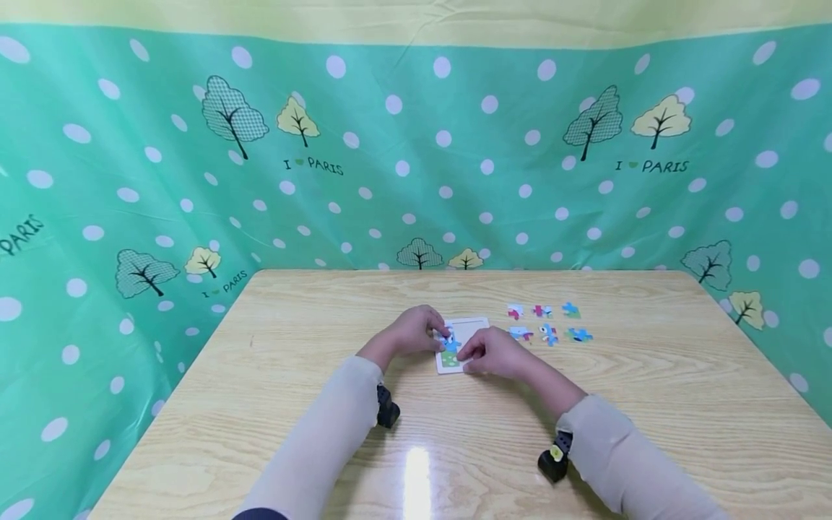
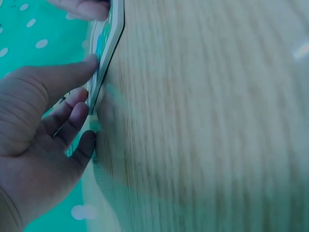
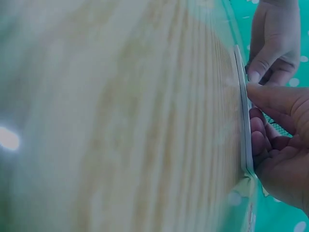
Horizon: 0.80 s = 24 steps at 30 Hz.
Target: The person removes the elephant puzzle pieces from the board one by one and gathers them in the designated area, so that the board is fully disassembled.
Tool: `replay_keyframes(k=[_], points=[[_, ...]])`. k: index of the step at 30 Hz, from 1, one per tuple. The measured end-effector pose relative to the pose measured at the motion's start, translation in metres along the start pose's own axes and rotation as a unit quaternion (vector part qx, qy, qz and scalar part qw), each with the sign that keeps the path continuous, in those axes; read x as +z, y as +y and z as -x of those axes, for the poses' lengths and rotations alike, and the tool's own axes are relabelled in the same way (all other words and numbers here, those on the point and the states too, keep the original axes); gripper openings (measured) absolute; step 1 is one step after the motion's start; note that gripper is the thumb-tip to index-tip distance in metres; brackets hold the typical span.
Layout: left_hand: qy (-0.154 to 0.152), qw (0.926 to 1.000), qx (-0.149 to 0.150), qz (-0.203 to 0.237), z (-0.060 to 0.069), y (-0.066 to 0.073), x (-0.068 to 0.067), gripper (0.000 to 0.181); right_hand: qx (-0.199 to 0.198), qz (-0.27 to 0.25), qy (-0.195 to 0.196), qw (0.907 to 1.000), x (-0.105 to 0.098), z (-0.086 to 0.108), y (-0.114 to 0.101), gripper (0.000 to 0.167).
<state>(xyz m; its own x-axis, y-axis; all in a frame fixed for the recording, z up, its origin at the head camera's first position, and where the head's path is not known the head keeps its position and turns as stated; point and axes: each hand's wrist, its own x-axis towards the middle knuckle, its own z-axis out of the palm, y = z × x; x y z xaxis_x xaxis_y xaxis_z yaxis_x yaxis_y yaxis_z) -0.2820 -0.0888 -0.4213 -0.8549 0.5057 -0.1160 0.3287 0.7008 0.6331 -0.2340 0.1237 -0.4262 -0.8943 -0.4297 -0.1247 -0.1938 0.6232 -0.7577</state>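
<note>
A small puzzle board [image 1: 477, 323] with a pale raised rim lies on the table between both hands. Along its left side are a blue puzzle piece [image 1: 453, 342] and a green puzzle piece [image 1: 450, 359]. My left hand [image 1: 414, 331] pinches the blue piece between thumb and index finger at the board's left edge; its other fingers [image 2: 86, 145] rest low beside the rim. Over the board's lower right part, my right hand [image 1: 497, 354] touches the green piece's side with its index finger, and its thumb [image 3: 256, 92] is at the front rim. This hand covers part of the board.
Several loose puzzle pieces lie in two rows right of the board, among them a blue and green piece [image 1: 571, 310] and a red and white piece [image 1: 515, 311]. They sit on a wooden table [image 1: 312, 310]. A green dotted curtain [image 1: 364, 144] hangs behind it.
</note>
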Motion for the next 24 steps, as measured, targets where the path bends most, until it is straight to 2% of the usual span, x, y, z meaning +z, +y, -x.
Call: replay_keyframes(k=[3, 8, 15, 24], points=[[-0.003, 1.0, -0.003, 0.009, -0.002, -0.003, -0.001, 0.021, 0.001, 0.005, 0.004, 1.0, 0.001, 0.0, -0.001, 0.012], [-0.001, 0.9998, 0.01, 0.016, -0.004, -0.007, -0.002, 0.021, -0.007, 0.008, 0.005, 0.9999, 0.002, 0.0, -0.001, 0.012], [0.001, 0.999, -0.005, 0.044, -0.003, -0.01, 0.0, 0.02, -0.017, 0.017, -0.001, 0.9997, 0.003, 0.001, -0.001, 0.014], [0.004, 0.9985, -0.001, 0.054, -0.003, -0.011, 0.002, 0.02, -0.025, 0.014, -0.015, 0.9995, 0.004, 0.0, -0.002, 0.014]])
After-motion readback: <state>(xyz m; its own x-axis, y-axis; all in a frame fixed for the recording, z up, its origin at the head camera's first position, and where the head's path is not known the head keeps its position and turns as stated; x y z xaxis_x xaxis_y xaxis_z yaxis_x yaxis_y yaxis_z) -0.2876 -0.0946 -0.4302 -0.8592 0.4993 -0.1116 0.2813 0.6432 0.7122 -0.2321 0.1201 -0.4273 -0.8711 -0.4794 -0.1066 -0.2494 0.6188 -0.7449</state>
